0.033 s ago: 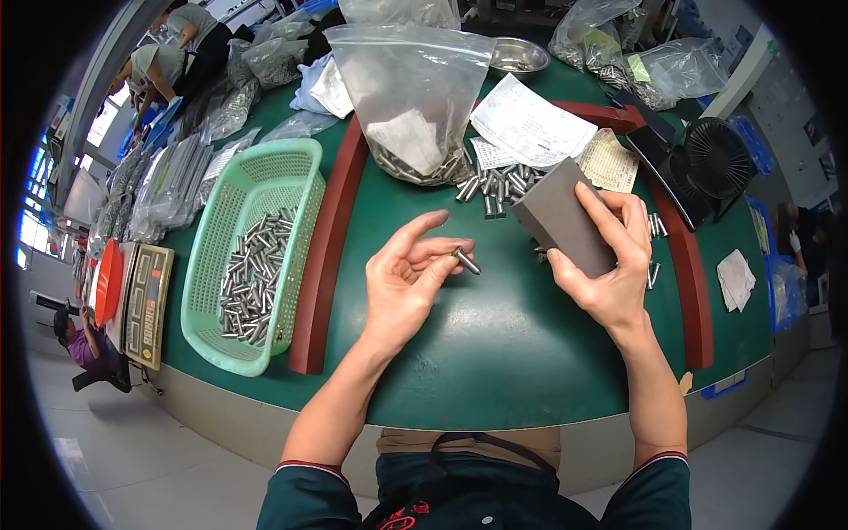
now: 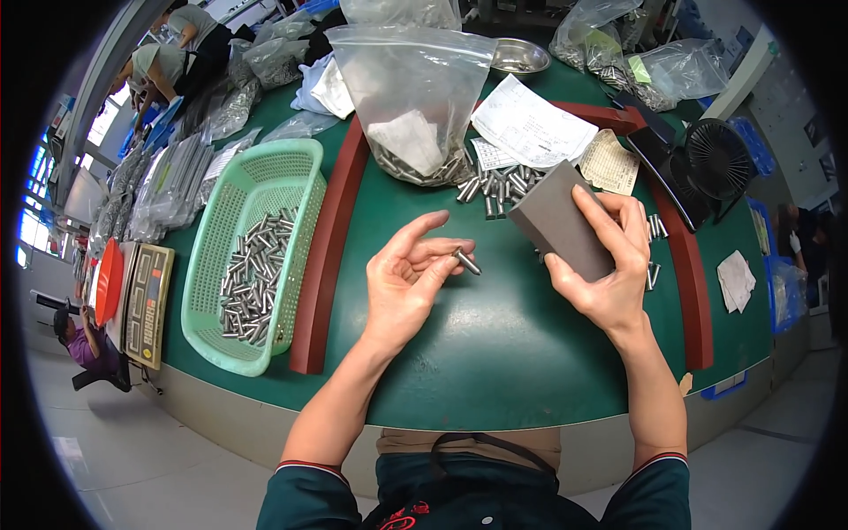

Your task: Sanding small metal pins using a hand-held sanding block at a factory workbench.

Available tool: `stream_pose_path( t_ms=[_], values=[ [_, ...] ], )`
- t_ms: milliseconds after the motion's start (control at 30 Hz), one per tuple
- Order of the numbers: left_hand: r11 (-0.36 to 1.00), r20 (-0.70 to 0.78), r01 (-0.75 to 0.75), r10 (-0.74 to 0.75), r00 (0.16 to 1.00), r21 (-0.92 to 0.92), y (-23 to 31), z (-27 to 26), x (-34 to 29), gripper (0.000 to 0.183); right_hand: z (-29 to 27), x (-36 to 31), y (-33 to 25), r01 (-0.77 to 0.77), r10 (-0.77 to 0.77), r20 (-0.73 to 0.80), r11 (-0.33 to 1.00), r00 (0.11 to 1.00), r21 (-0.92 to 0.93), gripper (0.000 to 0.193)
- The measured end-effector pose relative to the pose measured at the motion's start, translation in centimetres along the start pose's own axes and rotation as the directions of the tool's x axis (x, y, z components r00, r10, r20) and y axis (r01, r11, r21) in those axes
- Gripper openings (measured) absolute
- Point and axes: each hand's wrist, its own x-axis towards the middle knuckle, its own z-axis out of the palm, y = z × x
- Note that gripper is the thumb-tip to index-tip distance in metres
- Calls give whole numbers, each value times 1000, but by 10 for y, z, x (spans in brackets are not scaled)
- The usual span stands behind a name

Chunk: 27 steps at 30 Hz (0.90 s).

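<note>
Between the thumb and fingers of my left hand (image 2: pixel 399 287) is a small shiny metal pin (image 2: pixel 467 261), its free end pointing down and right. My right hand (image 2: pixel 611 265) grips a flat grey-brown rectangular block (image 2: pixel 562 223), which looks like a sanding block, thumb on the near side and fingers over the far side. Block and pin are apart. Behind the block lies a pile of similar metal pins (image 2: pixel 499 187), partly hidden by it. More pins (image 2: pixel 256 278) fill the bottom of a green perforated plastic basket (image 2: pixel 196 291) to the left.
Dark red bars (image 2: pixel 320 283) frame the green table on three sides. A clear plastic bag (image 2: pixel 406 79) with pins stands at the back, beside papers (image 2: pixel 534 122) and a metal bowl (image 2: pixel 519 56). A black fan (image 2: pixel 717 157) is at right, a scale (image 2: pixel 148 305) at far left.
The block in my right hand has shifted very slightly to the left. My left hand and the pin look the same.
</note>
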Motion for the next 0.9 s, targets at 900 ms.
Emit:
stream_pose_path(
  t_ms=[900],
  values=[
    [458, 322, 502, -417, 850, -734, -11, -24, 4, 38, -7, 4, 4, -31, 30, -25, 997, 999, -65, 68]
  ],
)
